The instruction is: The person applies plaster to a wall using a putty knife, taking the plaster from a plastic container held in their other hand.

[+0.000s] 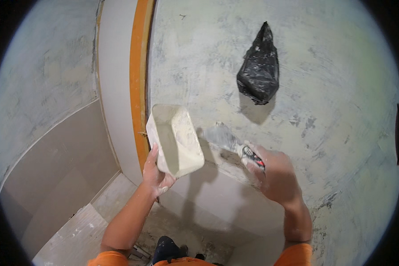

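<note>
My left hand (156,177) is closed on the lower left side of a white rectangular mud pan (167,139), thumb along its outer wall. The pan is tilted so that its inside shows, and pale wet plaster (184,128) coats its right side. My right hand (277,173) grips the black, grey and red handle of a putty knife (221,136). Its blade, smeared with plaster, points left toward the pan and lies just right of the rim, somewhat blurred. I cannot tell whether the blade touches the wall behind. Plaster residue whitens the fingers of both hands.
The patchy skim-coated wall (332,88) fills the right side. A black plastic bag (260,68) covers something fixed to it. An orange-edged door frame (138,57) runs up left of the pan. Grey tiles (62,159) line the left wall's lower part; the floor (82,239) is dusty.
</note>
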